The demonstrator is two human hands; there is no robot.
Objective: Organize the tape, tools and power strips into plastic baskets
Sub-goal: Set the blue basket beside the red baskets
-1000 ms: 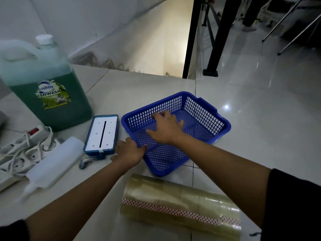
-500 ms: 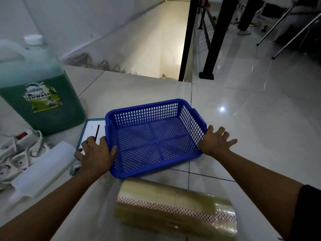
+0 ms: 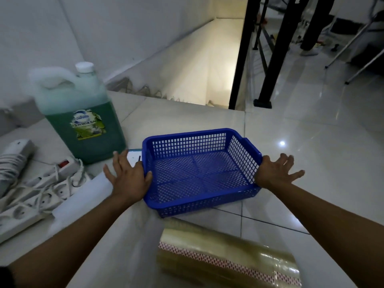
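Squaring up the blue basket [image 3: 199,173] on the tiled floor [image 3: 311,163], as the step in hand reads. It sits empty, mid-floor, short of the floor's far edge where the stairwell [image 3: 207,69] drops away.

Left hand [image 3: 127,179]: fingers spread and straight, palm against the basket's left wall, thumb hooked at the rim corner. Right hand [image 3: 274,173]: fingers splayed, heel of the palm pressed to the right wall below the handle lip. Neither hand curls round anything; both press inward.

Task things: stack of clear tape rolls [image 3: 226,260] lying on its side at the near edge of the floor, just in front of the basket, apart from it. White power strips [image 3: 35,196] with tangled cords at the left edge. A white tube, possibly sealant [image 3: 83,196], lies between strips and left hand; blur makes it hard to name. A blue-edged white flat item [image 3: 134,157] shows partly behind the left hand, touching or tucked under the basket's left wall, cannot tell which.

Also there: green dishwash jug [image 3: 83,121], far left.

To do it well: keep even pressure from both palms so the light mesh slides without twisting; check it sits flat and not propped on the flat item. Leave the front side free so the tape rolls can be lifted straight in. Keep the basket back from the stairwell edge.
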